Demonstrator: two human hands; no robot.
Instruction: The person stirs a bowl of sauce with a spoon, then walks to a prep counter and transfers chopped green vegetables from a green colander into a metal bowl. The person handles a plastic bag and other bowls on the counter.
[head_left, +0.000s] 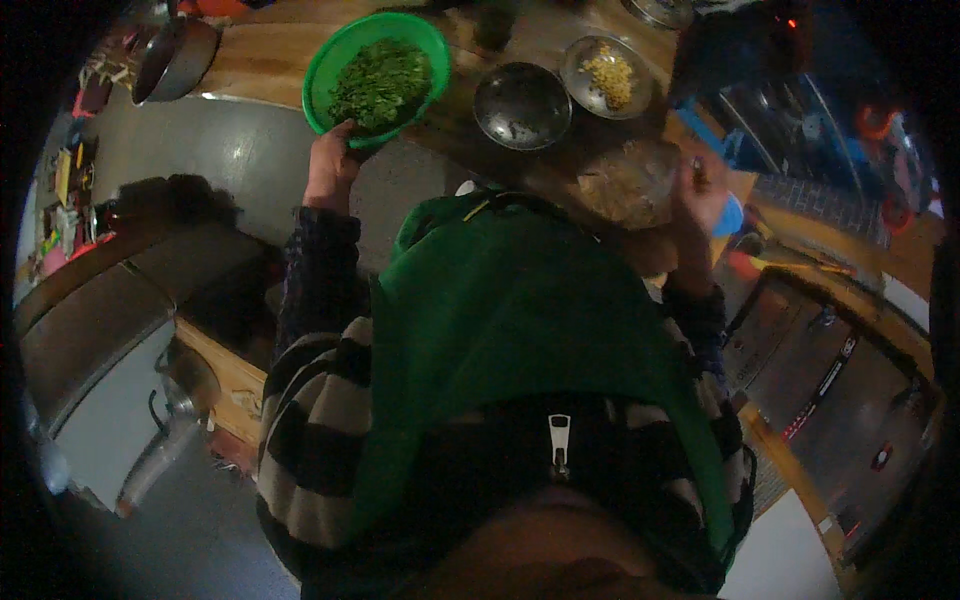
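Note:
My left hand (330, 169) grips the near rim of a bright green plastic bowl (318, 82). Chopped leafy greens (386, 79) fill much of that bowl. On the right, my right hand (701, 191) holds the side of a see-through container (626, 184) with pale pieces in it. Motion blur hides whether this is a bag or a bowl. Between my hands, a metal bowl (523, 105) stands on the wooden counter, with little visible inside. Touching or close beside it is another metal bowl (571, 75) with small yellow pieces (611, 75).
A metal pot (176, 60) stands at the upper left. At the right lie a laptop-like keyboard (817, 199), a blue round item (727, 215) and a red-and-yellow tool (787, 262). My green apron (525, 300) fills the middle. A kettle-like metal vessel (180, 405) sits lower left.

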